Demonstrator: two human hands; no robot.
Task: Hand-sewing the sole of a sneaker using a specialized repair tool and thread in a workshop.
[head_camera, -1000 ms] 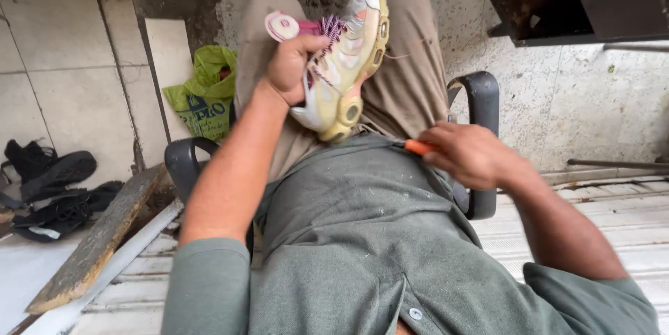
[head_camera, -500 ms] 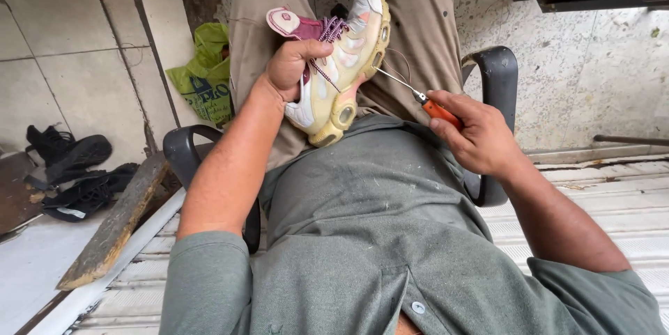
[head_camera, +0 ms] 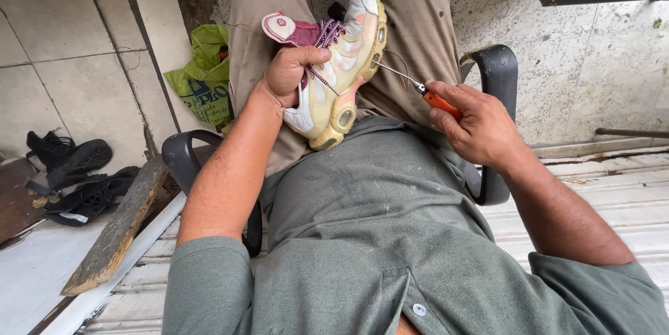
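Sneaker lies on its side on person's lap, between the thighs, toe pointing away. Cream-yellow sole, pale upper with pink panels, maroon laces, pink tongue sticking out. Left hand clamped around its collar. Right hand closed on orange-handled awl, metal tip touching the sole edge. Black chair armrest just behind right hand.

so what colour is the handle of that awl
Orange, on the awl held in the right hand; the head view shows it.
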